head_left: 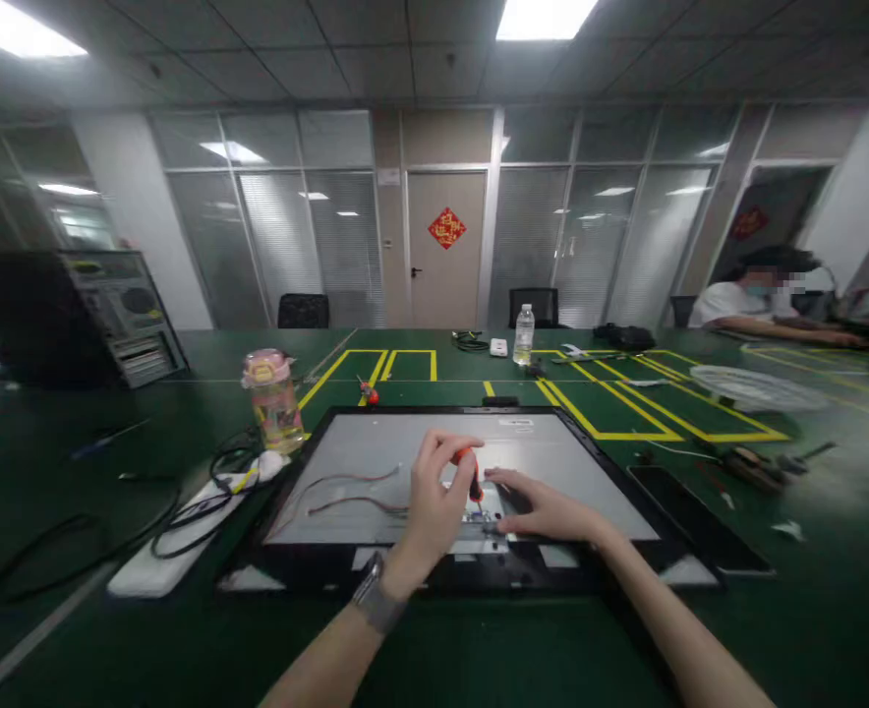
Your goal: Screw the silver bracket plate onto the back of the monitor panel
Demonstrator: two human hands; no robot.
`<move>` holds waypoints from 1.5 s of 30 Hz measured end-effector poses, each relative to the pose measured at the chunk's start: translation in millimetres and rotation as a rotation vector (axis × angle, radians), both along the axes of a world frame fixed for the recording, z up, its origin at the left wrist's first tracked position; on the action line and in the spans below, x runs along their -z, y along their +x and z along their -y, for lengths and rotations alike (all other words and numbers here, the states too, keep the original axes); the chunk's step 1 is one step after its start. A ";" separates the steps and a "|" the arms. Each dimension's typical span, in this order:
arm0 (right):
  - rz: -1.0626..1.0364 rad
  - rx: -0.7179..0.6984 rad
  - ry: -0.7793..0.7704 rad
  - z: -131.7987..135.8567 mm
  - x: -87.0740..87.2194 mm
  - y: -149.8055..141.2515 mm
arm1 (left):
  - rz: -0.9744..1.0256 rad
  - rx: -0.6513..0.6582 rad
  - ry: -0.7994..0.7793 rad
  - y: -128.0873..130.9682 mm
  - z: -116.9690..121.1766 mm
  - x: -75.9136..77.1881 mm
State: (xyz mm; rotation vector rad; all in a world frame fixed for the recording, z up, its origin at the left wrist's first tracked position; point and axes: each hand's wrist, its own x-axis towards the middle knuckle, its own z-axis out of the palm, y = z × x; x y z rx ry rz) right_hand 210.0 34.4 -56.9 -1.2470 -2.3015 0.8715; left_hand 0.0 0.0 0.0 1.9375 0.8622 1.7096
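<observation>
I look out from my own head, forward and down across the desk [493,644]. My forearms [331,644] come in at the bottom edge, so my left grip [438,497] and right grip [545,506] show fairly near, just below the frame's centre, with the flat panel [365,447] seen slantwise from above. My view is wide: it takes in the ceiling [376,74] along the top and a far door [434,295] at upper centre.
</observation>
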 end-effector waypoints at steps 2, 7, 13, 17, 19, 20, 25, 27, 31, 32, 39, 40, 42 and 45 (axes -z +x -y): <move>-0.011 -0.004 -0.001 -0.6 -0.2 -0.2 | 0.000 0.001 -0.006 -0.7 1.1 0.0; -0.033 -0.015 0.004 -2.0 0.9 0.2 | 0.003 0.008 -0.013 -2.0 1.5 1.5; -0.032 -0.014 -0.012 -1.1 -0.7 0.0 | 0.046 0.061 -0.083 -2.5 -0.4 5.7; -0.028 0.000 -0.005 -1.4 0.3 0.5 | 0.059 0.097 -0.095 -2.3 0.3 7.0; -0.030 0.000 -0.002 -1.6 1.4 0.9 | 0.056 0.109 -0.092 -2.2 1.0 7.2; -0.032 -0.003 -0.002 -1.6 1.7 1.0 | 0.054 0.113 -0.087 -2.2 1.3 7.2; -0.038 -0.005 -0.009 -0.9 0.5 0.6 | 0.032 0.113 -0.047 -3.4 1.6 6.1; -0.036 0.000 -0.018 -0.7 -0.3 0.4 | 0.029 0.110 -0.033 -3.7 1.3 5.1; -0.037 0.004 -0.027 -1.0 0.0 0.4 | 0.022 0.105 -0.012 -2.3 1.2 3.4; -0.039 0.001 -0.026 -1.2 0.3 0.4 | 0.013 0.100 -0.003 -1.5 1.3 3.2; -0.078 -0.037 -0.010 -2.5 1.3 0.5 | 0.019 -0.002 0.045 2.1 -2.1 6.4; -0.078 -0.037 -0.012 -2.5 1.1 0.5 | 0.024 -0.007 0.044 1.8 -2.9 6.9; -0.074 -0.031 -0.021 -2.2 0.4 0.2 | 0.029 -0.016 0.041 1.0 -3.7 6.9; -0.068 -0.019 -0.023 -1.1 -1.2 -0.2 | 0.025 -0.017 0.038 0.1 -2.8 4.6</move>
